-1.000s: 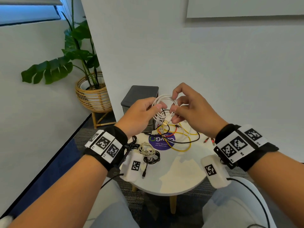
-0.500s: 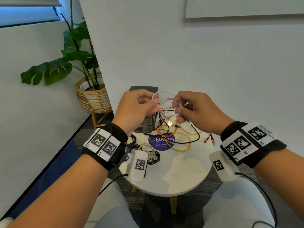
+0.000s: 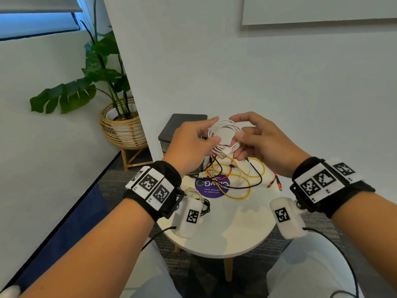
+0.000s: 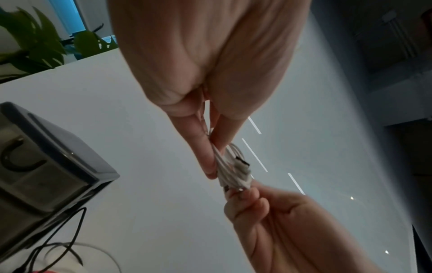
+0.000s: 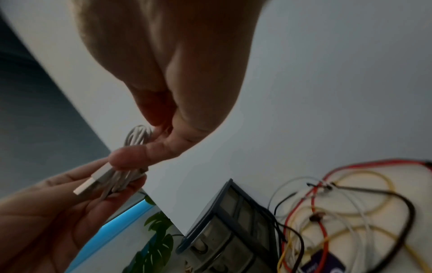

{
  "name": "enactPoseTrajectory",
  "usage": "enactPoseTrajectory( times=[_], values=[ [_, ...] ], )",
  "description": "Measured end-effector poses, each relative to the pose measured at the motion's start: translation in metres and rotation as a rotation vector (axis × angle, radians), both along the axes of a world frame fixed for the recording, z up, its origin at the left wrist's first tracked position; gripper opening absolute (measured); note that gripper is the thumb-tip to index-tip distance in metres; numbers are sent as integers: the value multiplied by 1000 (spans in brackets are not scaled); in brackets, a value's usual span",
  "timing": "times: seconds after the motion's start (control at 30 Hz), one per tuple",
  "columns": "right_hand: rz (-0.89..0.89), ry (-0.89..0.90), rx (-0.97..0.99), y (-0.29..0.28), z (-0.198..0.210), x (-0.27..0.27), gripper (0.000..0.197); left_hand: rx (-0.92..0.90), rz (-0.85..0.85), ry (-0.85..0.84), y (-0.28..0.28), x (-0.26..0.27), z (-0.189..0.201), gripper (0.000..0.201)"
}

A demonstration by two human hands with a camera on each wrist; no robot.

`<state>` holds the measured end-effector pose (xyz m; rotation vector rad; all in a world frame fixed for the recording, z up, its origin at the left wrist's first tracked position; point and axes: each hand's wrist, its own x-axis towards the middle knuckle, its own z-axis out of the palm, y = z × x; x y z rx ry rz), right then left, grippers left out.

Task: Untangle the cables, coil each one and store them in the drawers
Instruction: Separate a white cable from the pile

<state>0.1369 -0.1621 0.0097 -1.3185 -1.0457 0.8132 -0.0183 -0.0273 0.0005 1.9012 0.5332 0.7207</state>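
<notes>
A white cable (image 3: 223, 136) hangs coiled in a ring above the round white table (image 3: 232, 229), held between both hands. My left hand (image 3: 193, 145) pinches the coil's left side; in the left wrist view the left hand (image 4: 210, 103) squeezes the white cable (image 4: 231, 171) between finger and thumb. My right hand (image 3: 255, 140) pinches the right side, thumb pressing the strands by the USB plug (image 5: 91, 182). Below lies a tangle of yellow, red, black and white cables (image 3: 234, 177). The dark drawer unit (image 3: 182, 132) stands at the table's back left, its drawers shut (image 5: 224, 238).
A small coiled cable bundle (image 3: 195, 196) lies at the table's left edge, partly behind the wrist camera. A purple round sticker (image 3: 212, 186) sits under the tangle. A potted plant in a wicker stand (image 3: 122, 127) is left of the table. A white wall stands close behind.
The white cable is now wound into a neat round coil, and both hands have lifted it slightly and shifted their grips to its opposite sides.
</notes>
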Motion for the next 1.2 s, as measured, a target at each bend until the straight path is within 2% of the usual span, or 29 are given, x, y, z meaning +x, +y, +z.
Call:
enactPoseTrajectory(
  times=[0.07,0.1,0.27,0.5,0.67,0.9,1.03,1.07,1.13,1.2],
  values=[
    [-1,186,0,0,-8,1,27,-32,17,-26,0,2,-2,50],
    [-1,214,-7,-1,-12,1,31,-49,23,-40,0,3,-3,50],
    [-12,-37,-62,-1,-31,-3,25,-50,73,-51,-4,3,-7,49],
    [-77,-277,-20,4,-29,-10,22,-32,90,-46,-8,3,-3,49],
    [-138,-269,6,4,-32,-14,9,-75,117,-139,-12,4,7,42],
    [-155,-351,-134,7,-31,-7,11,-46,173,-163,-10,5,6,36],
    [-434,-284,-36,13,-18,-4,4,22,213,-143,-5,5,-1,36],
    [-466,-249,-28,16,-15,-7,15,32,218,-141,-4,5,-1,35],
    [-406,-198,-94,21,-10,-16,38,39,238,-140,-1,6,-2,33],
    [-317,-188,-179,30,-7,-24,46,59,262,-128,0,8,-2,32]
  ],
)
